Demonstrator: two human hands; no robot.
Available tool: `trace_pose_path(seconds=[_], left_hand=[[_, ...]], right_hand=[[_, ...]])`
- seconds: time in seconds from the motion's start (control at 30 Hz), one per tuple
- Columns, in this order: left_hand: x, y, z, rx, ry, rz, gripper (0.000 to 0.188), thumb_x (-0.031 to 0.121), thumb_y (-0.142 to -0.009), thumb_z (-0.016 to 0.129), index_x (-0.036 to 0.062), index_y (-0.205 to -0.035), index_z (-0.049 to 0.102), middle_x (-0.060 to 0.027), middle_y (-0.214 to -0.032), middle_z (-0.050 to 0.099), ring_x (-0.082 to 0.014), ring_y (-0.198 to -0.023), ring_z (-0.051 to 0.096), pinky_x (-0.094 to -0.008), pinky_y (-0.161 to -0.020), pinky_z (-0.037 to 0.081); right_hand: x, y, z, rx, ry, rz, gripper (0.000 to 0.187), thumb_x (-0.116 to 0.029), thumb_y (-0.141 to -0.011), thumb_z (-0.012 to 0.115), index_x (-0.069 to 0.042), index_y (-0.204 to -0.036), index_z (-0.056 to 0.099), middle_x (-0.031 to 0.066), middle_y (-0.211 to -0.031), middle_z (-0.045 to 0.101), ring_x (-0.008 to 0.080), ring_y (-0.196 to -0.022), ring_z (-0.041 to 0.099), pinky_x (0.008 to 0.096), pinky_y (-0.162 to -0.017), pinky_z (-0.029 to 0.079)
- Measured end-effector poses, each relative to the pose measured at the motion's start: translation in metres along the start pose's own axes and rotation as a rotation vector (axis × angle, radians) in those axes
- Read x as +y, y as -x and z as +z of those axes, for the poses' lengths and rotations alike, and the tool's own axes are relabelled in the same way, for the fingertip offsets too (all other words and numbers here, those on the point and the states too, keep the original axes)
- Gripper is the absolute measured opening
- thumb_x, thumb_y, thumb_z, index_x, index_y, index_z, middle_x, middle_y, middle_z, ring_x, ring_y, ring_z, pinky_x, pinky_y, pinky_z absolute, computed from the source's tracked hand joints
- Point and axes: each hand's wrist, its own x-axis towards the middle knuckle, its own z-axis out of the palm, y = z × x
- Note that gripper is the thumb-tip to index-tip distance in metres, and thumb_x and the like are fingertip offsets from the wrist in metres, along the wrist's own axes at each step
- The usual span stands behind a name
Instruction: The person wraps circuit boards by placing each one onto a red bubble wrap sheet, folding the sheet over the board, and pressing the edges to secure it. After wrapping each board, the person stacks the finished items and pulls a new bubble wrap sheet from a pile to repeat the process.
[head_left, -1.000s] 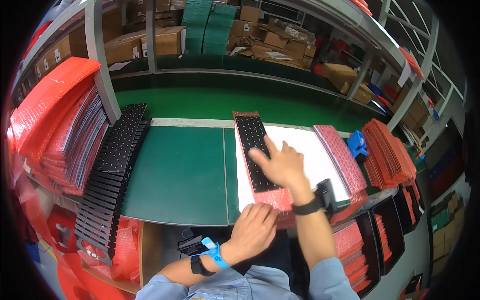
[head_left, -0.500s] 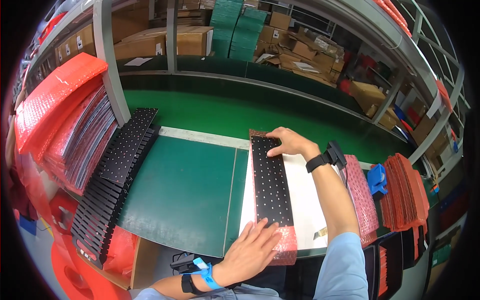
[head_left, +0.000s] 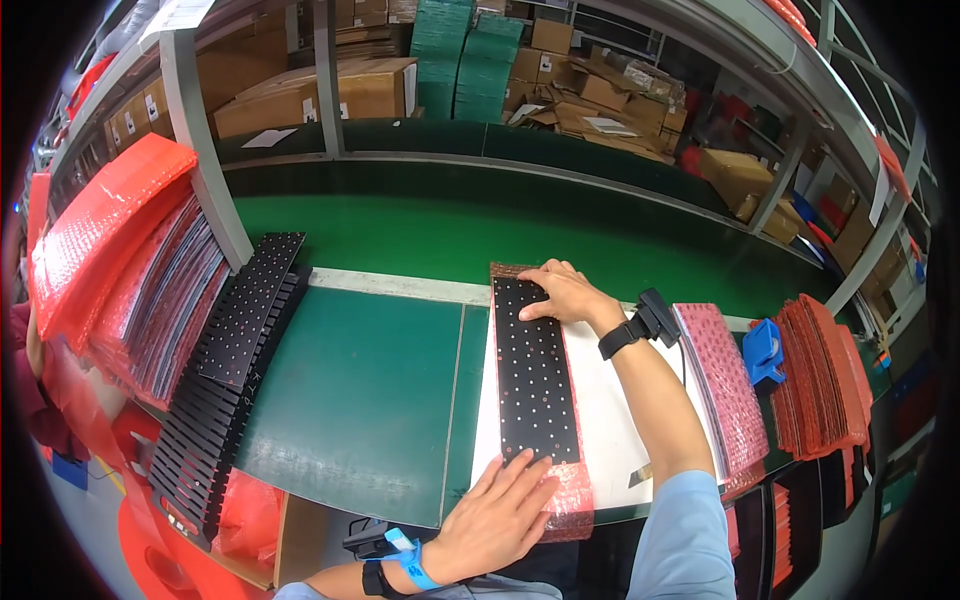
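Both palms flat on a long black perforated panel (head_left: 536,370).
The left hand (head_left: 497,517) presses its near end, the right hand (head_left: 565,293) its far end, fingers spread, gripping nothing; it lies on red bubble wrap (head_left: 566,498) over a white sheet (head_left: 615,420) on the green bench mat (head_left: 350,390), shelves of cardboard boxes (head_left: 310,95) behind.

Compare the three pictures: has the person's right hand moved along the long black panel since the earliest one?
Yes. The right hand has slid away from the person, from around the middle of the black panel to its far end, beside the green conveyor belt.
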Motion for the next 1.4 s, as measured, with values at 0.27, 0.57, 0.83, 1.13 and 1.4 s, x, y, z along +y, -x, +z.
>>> trace_pose_path(seconds=[0.27, 0.57, 0.83, 1.13, 1.4], left_hand=[[0.001, -0.003, 0.0, 0.002, 0.003, 0.0, 0.036, 0.02, -0.088, 0.06, 0.0032, -0.12, 0.06, -0.016, -0.134, 0.052, -0.0341, -0.13, 0.045, -0.0476, -0.107, 0.036], [0.006, 0.004, 0.002, 0.008, -0.007, -0.021, 0.039, 0.018, -0.086, 0.06, 0.0031, -0.122, 0.056, -0.0165, -0.136, 0.05, -0.0353, -0.131, 0.042, -0.048, -0.11, 0.034], [0.004, 0.001, 0.0, 0.009, 0.01, -0.029, 0.04, 0.018, -0.086, 0.06, 0.0031, -0.122, 0.056, -0.0171, -0.135, 0.05, -0.0364, -0.13, 0.042, -0.0478, -0.11, 0.033], [0.007, 0.0, 0.002, 0.023, -0.007, -0.013, 0.04, 0.018, -0.085, 0.06, 0.0033, -0.122, 0.056, -0.017, -0.135, 0.05, -0.0366, -0.13, 0.042, -0.0478, -0.111, 0.033], [0.004, 0.006, 0.0, 0.039, -0.029, 0.02, 0.036, 0.017, -0.086, 0.062, 0.0045, -0.119, 0.06, -0.0161, -0.131, 0.055, -0.0358, -0.126, 0.048, -0.0466, -0.107, 0.037]], right_hand=[[0.048, -0.051, -0.006, 0.295, -0.11, 0.133, 0.057, -0.043, -0.077, 0.077, -0.012, -0.123, 0.064, 0.0154, -0.122, 0.06, 0.032, -0.116, 0.056, 0.043, -0.099, 0.044], [0.057, -0.069, -0.011, -0.09, -0.416, 0.175, 0.021, -0.023, -0.084, 0.075, -0.003, -0.09, 0.073, 0.0098, -0.089, 0.072, 0.0193, -0.09, 0.066, 0.0322, -0.083, 0.05], [0.045, -0.053, -0.031, -0.165, -0.554, 0.051, 0.021, -0.024, -0.082, 0.077, -0.004, -0.089, 0.075, 0.0078, -0.087, 0.072, 0.0191, -0.087, 0.065, 0.0344, -0.081, 0.049], [0.029, -0.069, -0.023, -0.267, -0.193, 0.027, 0.028, -0.023, -0.08, 0.079, -0.004, -0.1, 0.072, 0.0052, -0.089, 0.072, 0.0172, -0.082, 0.064, 0.0333, -0.077, 0.05], [0.013, -0.04, -0.098, -0.243, -0.258, -0.085, 0.029, -0.018, -0.076, 0.081, -0.003, -0.1, 0.072, 0.0064, -0.086, 0.072, 0.0143, -0.081, 0.066, 0.0322, -0.072, 0.053]])
